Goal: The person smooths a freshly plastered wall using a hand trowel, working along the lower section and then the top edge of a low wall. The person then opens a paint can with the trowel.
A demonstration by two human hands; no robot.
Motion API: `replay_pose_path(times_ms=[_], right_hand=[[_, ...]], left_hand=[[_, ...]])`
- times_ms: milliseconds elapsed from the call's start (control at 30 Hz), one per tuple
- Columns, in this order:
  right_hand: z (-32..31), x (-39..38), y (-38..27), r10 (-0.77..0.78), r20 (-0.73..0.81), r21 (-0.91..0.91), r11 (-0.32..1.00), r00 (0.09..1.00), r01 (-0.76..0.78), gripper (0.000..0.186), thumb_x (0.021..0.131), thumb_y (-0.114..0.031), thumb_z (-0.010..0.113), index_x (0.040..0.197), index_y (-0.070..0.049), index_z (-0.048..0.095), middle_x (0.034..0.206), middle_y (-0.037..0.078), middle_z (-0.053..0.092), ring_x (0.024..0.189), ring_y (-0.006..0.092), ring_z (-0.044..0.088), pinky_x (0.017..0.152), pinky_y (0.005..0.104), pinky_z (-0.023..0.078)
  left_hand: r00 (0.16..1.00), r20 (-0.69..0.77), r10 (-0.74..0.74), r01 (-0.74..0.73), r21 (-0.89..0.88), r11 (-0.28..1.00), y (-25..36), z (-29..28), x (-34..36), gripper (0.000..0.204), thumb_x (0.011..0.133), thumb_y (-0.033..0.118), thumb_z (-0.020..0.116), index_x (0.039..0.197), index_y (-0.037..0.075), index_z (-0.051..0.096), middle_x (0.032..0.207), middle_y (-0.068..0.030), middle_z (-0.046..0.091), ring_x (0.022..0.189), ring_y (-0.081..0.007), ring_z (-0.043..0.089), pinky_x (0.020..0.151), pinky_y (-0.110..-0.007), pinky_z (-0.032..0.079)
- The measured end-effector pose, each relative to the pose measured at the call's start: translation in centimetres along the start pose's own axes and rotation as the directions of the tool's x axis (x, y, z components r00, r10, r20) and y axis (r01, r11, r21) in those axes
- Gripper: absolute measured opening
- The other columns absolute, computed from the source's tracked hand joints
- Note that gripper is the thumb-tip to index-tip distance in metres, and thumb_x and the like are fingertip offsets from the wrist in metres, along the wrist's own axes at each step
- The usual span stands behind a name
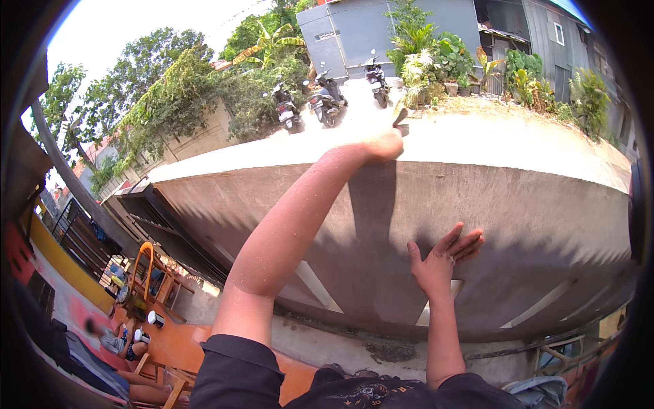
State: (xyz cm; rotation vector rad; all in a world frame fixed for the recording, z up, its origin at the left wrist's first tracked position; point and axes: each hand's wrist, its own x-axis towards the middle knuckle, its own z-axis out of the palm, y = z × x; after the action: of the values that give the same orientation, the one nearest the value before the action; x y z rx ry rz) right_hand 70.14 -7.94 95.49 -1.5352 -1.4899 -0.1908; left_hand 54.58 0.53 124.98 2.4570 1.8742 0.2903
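A grey-brown plastered wall (518, 198) rises in front of me, its top edge washed out by sunlight. My left hand (385, 144) is stretched far forward to that top edge, fingers closed. A small, dark flat-bladed tool (400, 118) sticks up from the hand; its handle is hidden and its exact kind is unclear. Lower and to the right, my right hand (436, 266) is raised before the wall face with thumb and fingers spread, holding nothing. Whether it touches the wall I cannot tell. Small pale specks dot my left forearm.
Beyond the wall stand several motorbikes (327, 99) and potted plants (453, 61). A dark metal gate (167, 228) adjoins the wall's left end. At lower left are an orange chair (146, 266), white cans (155, 319) and a seated person (116, 341). Wooden poles (565, 351) lie at lower right.
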Motion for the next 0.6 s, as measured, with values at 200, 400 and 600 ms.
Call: replay_pose_path(times_ms=[200,400,600], right_hand=[[0.2,-0.3,0.2,0.009,0.060,0.000,1.000,0.998,-0.009,0.126,0.091,-0.062,0.065,0.156,-0.016,-0.033,0.154,0.035,-0.041,0.143,0.0564,-0.036,0.113,0.0712,-0.016],[-0.2,-0.1,0.0,0.007,0.021,0.031,0.999,1.000,-0.008,0.128,0.090,-0.062,0.067,0.156,-0.016,-0.033,0.155,0.036,-0.039,0.143,0.0566,-0.037,0.113,0.0706,-0.017],[-0.9,-0.6,-0.3,-0.012,0.085,0.050,0.999,0.996,0.008,0.128,0.089,-0.060,0.068,0.158,-0.015,-0.029,0.154,0.036,-0.040,0.142,0.0552,-0.039,0.112,0.0696,-0.020]], left_hand=[[0.993,0.110,-0.052,0.049,0.024,0.999,-4.5,-1.5,-1.4,0.061,0.109,0.042,0.027,0.135,0.000,0.062,0.143,-0.0238,0.058,0.135,-0.0386,0.053,0.115,-0.045,0.039],[0.998,0.064,0.015,-0.021,0.102,0.995,-2.1,-0.8,0.4,0.049,0.102,0.029,0.036,0.123,0.000,0.070,0.130,-0.0208,0.068,0.119,-0.0310,0.066,0.099,-0.043,0.051],[0.984,0.021,0.175,-0.174,-0.049,0.984,5.4,-1.0,-4.4,0.048,0.098,0.025,0.041,0.132,0.001,0.065,0.136,-0.0201,0.064,0.127,-0.0340,0.061,0.108,-0.047,0.047]])
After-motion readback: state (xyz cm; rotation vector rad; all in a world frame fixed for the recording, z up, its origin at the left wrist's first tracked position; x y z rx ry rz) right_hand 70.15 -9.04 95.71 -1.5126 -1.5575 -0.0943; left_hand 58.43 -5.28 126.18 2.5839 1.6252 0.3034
